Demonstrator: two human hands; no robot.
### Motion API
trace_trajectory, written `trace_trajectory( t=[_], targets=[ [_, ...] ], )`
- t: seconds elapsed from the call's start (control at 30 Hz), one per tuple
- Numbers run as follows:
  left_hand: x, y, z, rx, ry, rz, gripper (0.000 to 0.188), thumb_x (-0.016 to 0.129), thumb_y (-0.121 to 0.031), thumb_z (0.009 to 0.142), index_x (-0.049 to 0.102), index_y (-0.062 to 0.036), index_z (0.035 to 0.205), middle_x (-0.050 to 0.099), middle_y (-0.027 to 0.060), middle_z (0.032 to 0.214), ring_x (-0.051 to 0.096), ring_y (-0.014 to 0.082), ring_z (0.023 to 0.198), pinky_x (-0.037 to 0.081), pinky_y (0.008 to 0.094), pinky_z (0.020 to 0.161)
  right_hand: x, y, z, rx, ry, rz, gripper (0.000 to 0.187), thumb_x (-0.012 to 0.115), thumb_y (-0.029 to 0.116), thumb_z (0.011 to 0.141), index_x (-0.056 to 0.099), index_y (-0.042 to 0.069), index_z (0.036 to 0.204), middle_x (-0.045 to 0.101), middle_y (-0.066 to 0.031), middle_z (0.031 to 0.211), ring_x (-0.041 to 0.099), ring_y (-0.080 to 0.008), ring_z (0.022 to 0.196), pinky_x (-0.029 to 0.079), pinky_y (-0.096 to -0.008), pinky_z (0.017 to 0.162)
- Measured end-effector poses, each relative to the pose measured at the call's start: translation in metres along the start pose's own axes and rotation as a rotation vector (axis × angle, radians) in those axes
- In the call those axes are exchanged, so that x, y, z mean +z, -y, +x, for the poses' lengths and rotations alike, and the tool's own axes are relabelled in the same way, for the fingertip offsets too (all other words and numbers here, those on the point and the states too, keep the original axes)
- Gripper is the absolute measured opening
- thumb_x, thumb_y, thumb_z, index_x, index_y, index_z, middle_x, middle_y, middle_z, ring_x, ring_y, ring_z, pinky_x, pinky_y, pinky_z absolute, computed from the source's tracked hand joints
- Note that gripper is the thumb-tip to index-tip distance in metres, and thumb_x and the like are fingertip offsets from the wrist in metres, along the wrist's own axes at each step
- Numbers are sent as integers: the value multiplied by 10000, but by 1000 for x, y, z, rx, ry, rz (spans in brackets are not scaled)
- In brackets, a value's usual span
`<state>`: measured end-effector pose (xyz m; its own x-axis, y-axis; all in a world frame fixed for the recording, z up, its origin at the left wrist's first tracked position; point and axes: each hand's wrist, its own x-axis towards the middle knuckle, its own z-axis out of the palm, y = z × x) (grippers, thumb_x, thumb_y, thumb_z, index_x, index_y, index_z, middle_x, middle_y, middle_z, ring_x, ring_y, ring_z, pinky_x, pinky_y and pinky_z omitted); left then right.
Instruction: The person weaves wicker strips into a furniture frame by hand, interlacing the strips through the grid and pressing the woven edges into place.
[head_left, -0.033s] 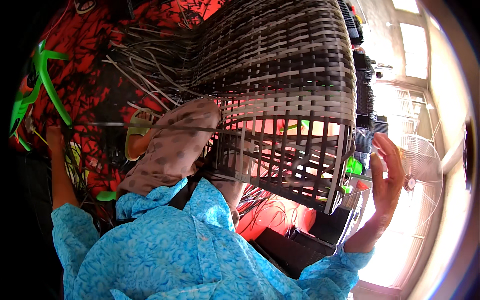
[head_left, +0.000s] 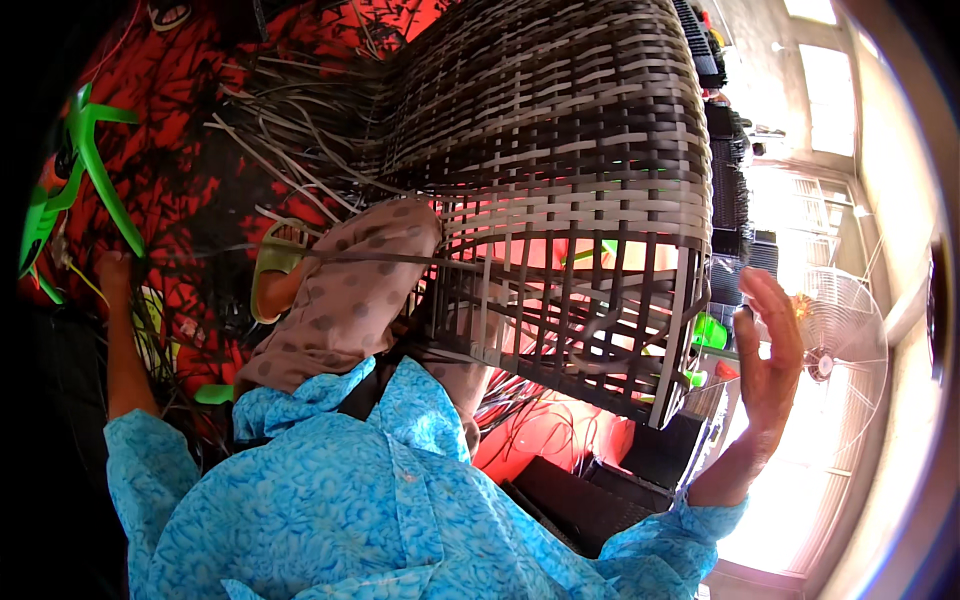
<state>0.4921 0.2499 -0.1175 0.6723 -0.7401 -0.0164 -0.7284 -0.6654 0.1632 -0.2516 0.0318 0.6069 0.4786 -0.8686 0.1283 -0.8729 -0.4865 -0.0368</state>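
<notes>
A woven wicker piece (head_left: pixel 560 110) in dark brown and grey flat strips stands before my knees. Its upper part is closely woven; the lower end is an open lattice (head_left: pixel 590 330). From the lattice a long dark flat strip (head_left: pixel 390 257) runs left across my knee toward my left hand (head_left: pixel 114 278), which is closed at its end; the strip is blurred near the hand. My right hand (head_left: pixel 770 345) is raised to the right of the lattice, fingers curved and thumb apart, with nothing visible in it. Loose strip ends (head_left: pixel 290 130) fan out from the left side of the weave.
Cut black scraps litter the red floor (head_left: pixel 185 110). A green plastic frame (head_left: pixel 100 170) stands at far left. On the right are a large fan (head_left: pixel 840 350), stacked dark woven pieces (head_left: pixel 728 165) and a green container (head_left: pixel 710 332). Dark boxes (head_left: pixel 600 490) lie below the lattice.
My right hand has shifted very slightly left. The strip's left stretch has moved and now looks blurred. The wicker piece keeps its place.
</notes>
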Motion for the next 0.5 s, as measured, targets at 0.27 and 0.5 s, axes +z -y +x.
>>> trace_trajectory(
  t=[0.27, 0.5],
  targets=[
    [-275, -513, -160, 873, -19, -952, 167, 647, -113, 797, 614, -60, 952, 572, 83, 963, 549, 262, 931, 436, 373, 829, 43, 45, 0, -321, 296, -389, 363, 765, 266, 585, 678, 97, 894, 567, -50, 1124, 442, -283, 1190, 291, -479, 1034],
    [-241, -592, -204, 1345, -58, -591, 156, 608, -239, 772, 624, -119, 870, 541, 46, 875, 515, 233, 948, 332, 436, 938, 58, 51, -1, -457, 274, -463, 195, 731, 155, 589, 641, 111, 757, 601, -11, 920, 503, -245, 1104, 272, -536, 1033]
  ],
)
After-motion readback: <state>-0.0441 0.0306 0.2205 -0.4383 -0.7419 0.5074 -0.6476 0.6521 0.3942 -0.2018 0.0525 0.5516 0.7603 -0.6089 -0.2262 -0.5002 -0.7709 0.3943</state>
